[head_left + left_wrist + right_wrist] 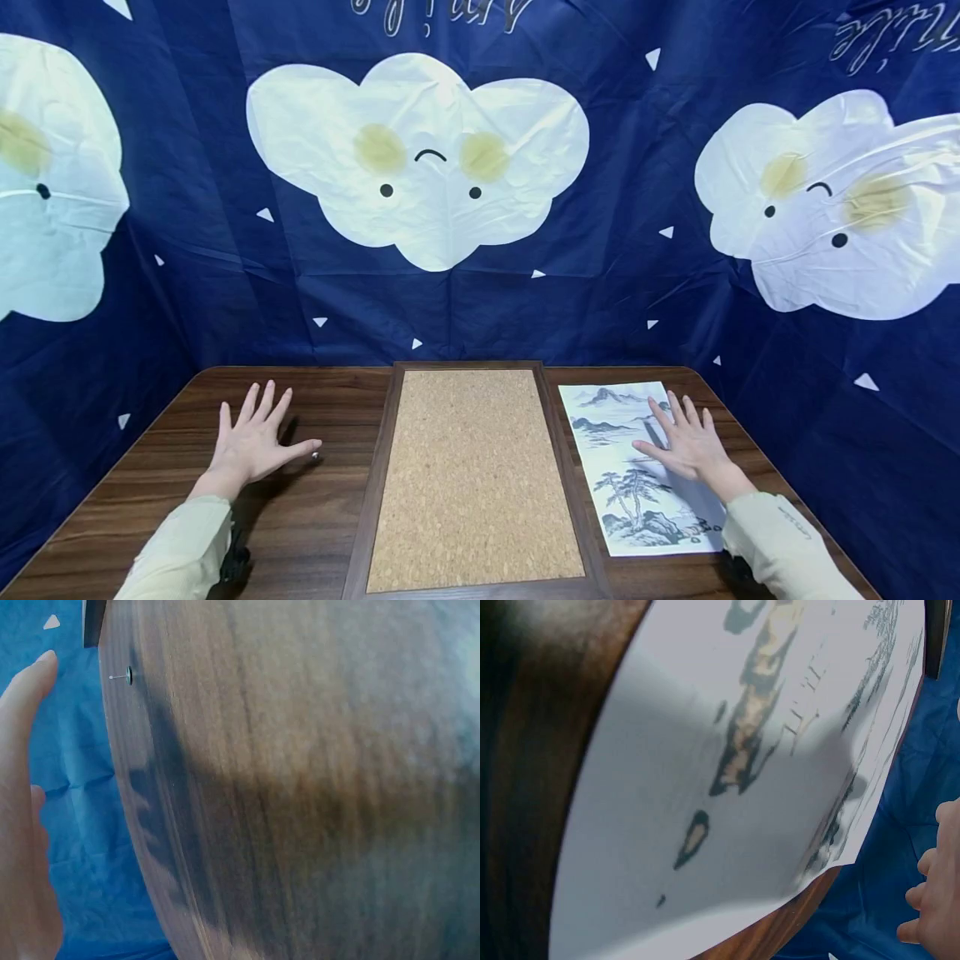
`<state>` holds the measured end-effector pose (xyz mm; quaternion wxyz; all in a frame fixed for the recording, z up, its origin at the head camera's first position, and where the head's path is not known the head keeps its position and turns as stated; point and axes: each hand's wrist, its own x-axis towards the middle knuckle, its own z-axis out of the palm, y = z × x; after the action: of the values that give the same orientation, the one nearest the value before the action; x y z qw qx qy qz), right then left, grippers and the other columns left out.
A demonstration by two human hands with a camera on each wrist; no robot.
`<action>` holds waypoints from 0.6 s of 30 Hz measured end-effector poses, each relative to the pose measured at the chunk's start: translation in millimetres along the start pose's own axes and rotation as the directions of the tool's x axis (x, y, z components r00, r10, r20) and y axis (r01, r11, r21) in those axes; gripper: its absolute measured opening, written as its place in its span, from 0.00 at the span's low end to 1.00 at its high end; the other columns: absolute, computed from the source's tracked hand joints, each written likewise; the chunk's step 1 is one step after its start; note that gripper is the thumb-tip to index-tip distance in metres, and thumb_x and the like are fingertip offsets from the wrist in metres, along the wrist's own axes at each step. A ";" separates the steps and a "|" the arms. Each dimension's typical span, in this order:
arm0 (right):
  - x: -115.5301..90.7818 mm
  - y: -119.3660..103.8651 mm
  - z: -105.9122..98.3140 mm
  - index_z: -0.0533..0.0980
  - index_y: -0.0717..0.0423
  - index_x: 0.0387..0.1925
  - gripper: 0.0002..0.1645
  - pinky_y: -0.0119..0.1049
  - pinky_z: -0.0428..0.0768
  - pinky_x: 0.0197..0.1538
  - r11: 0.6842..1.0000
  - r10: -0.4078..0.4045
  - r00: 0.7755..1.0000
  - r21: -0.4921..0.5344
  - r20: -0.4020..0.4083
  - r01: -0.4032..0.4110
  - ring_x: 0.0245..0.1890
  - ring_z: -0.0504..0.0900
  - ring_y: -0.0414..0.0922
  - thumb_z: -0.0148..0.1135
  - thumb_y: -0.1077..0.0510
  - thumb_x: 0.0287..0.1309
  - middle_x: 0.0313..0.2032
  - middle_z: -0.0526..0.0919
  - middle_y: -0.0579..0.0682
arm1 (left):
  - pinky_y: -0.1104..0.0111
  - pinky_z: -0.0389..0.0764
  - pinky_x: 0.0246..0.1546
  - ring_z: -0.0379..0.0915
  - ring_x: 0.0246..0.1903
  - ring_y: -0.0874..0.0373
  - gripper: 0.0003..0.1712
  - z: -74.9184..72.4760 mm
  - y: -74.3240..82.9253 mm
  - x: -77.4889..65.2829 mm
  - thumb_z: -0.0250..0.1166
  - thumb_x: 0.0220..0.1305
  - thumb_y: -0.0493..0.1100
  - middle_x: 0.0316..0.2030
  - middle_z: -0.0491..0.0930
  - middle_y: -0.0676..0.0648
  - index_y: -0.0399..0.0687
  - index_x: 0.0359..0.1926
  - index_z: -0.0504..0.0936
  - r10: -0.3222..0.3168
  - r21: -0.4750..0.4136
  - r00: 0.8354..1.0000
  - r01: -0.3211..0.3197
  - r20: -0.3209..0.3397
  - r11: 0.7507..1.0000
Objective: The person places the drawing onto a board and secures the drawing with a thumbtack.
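My left hand [251, 446] hovers over the left part of the table with its fingers spread, holding nothing. Close by its thumb lies a thumbtack [315, 455]; in the left wrist view the thumbtack [128, 676] has a round head and a thin pin pointing sideways. A framed cork board [472, 483] lies in the middle, between both hands. To its right is a sheet of paper [637, 533] with an ink landscape of mountains and pine trees. Fingers spread and holding nothing, my right hand [690, 446] is above this sheet and casts a shadow on it.
The dark wooden table [322, 533] has rounded far corners. Behind it and on both sides hangs a blue curtain [225, 292] printed with white clouds and small triangles. The cork board's brown frame [558, 433] reaches the table's far edge.
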<state>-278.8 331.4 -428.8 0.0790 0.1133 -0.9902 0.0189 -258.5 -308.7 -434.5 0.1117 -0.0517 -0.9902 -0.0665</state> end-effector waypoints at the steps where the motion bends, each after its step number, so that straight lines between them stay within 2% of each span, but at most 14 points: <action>1: 0.1 0.1 0.7 0.54 0.59 0.66 0.53 0.66 0.41 0.58 1.000 0.000 1.000 0.000 0.001 0.000 0.63 0.45 0.69 0.47 0.28 0.51 0.65 0.47 0.71 | 0.38 0.25 0.56 0.26 0.66 0.37 0.63 -0.1 0.2 -0.1 0.52 0.45 0.77 0.67 0.39 0.30 0.35 0.67 0.50 0.000 0.000 1.000 0.000 0.003 1.000; 8: 2.1 -1.2 -1.0 0.54 0.60 0.66 0.52 0.65 0.42 0.58 1.000 -0.014 1.000 0.006 -0.006 0.014 0.62 0.46 0.69 0.47 0.28 0.52 0.65 0.47 0.71 | 0.38 0.29 0.57 0.31 0.66 0.36 0.64 -2.9 0.3 1.1 0.53 0.44 0.78 0.67 0.39 0.30 0.34 0.67 0.49 0.004 0.000 1.000 -0.004 0.016 1.000; 14: 4.0 1.4 -10.6 0.54 0.61 0.66 0.52 0.64 0.45 0.59 0.998 -0.056 0.998 0.041 -0.022 0.057 0.62 0.49 0.69 0.50 0.30 0.52 0.65 0.49 0.71 | 0.45 0.45 0.60 0.37 0.65 0.35 0.63 -5.1 0.1 0.1 0.56 0.46 0.74 0.63 0.47 0.25 0.24 0.64 0.51 0.037 -0.043 0.999 -0.036 0.025 0.998; 18: 2.8 5.8 -13.4 0.55 0.62 0.65 0.53 0.60 0.51 0.60 0.992 -0.104 0.993 0.068 -0.046 0.107 0.62 0.55 0.66 0.55 0.31 0.49 0.64 0.53 0.69 | 0.46 0.52 0.58 0.44 0.63 0.34 0.62 -4.6 0.8 -3.3 0.60 0.45 0.71 0.61 0.52 0.23 0.22 0.62 0.54 0.046 -0.078 0.999 -0.044 0.018 0.996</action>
<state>-280.7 337.3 -415.2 0.0969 0.1678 -0.9797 0.0520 -254.2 -308.9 -430.7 0.1012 -0.0789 -0.9865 -0.1018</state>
